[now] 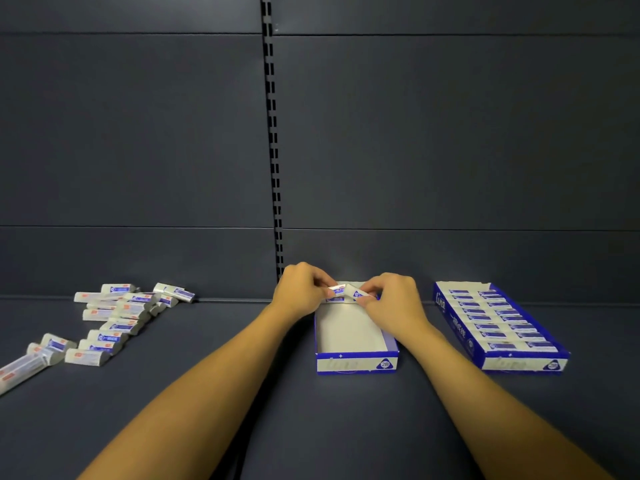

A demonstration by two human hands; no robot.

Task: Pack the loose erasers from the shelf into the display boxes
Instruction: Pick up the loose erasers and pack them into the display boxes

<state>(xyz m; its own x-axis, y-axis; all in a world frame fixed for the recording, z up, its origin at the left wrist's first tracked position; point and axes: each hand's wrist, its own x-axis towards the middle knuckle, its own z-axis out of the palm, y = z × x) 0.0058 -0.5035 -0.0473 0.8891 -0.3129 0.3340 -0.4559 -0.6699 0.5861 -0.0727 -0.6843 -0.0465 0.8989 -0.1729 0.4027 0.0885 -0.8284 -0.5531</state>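
Note:
A blue and white display box (356, 363) stands in the middle of the dark shelf, its white floor mostly bare. Both hands are at its far end. My left hand (301, 289) pinches a wrapped white eraser (336, 291) over the far left corner. My right hand (394, 299) pinches another eraser (356, 293) with a blue triangle mark beside it. At least one eraser lies in the box under them. A pile of loose erasers (117, 317) in white and blue wrappers lies at the left.
A second display box (498, 327), filled with two rows of erasers, stands at the right. A long clear-wrapped pack (20, 372) lies at the far left edge. The dark back panel with a slotted upright (273, 150) rises just behind the boxes.

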